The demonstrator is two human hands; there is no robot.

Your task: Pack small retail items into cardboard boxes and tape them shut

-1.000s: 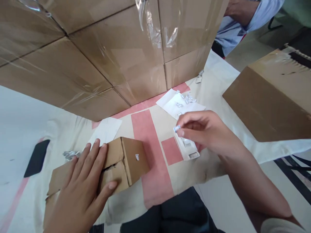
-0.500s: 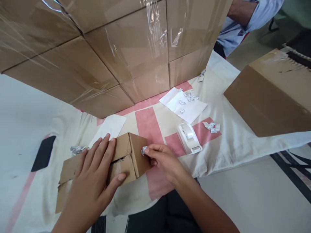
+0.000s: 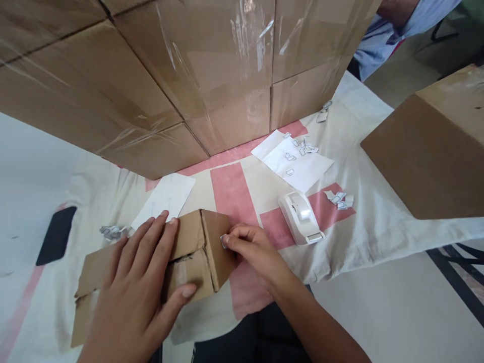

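A small cardboard box (image 3: pixel 189 229) lies on the cloth in front of me, its top flaps meeting in a ragged seam. My left hand (image 3: pixel 141 275) rests flat on the box, fingers stretched and thumb apart. At the box's right end, my right hand (image 3: pixel 251 249) pinches a small paper label (image 3: pixel 224 241) against the cardboard face. Thumb and fingertips partly cover the label. Just right of that hand stands a white tape dispenser (image 3: pixel 301 217). Beyond it lies a white sheet (image 3: pixel 278 154) with several cut paper labels on it.
Large taped cartons (image 3: pixel 227 75) form a wall at the back. Another carton (image 3: pixel 427 156) stands at the right. More paper scraps (image 3: pixel 340 199) lie near the dispenser. A black phone-like slab (image 3: pixel 56 235) is at the left. A person's sleeve (image 3: pixel 423 22) shows at the upper right.
The view has shifted slightly. My right fingers now press closer over the label at the box's end face, covering more of it. My left hand stays on the box.
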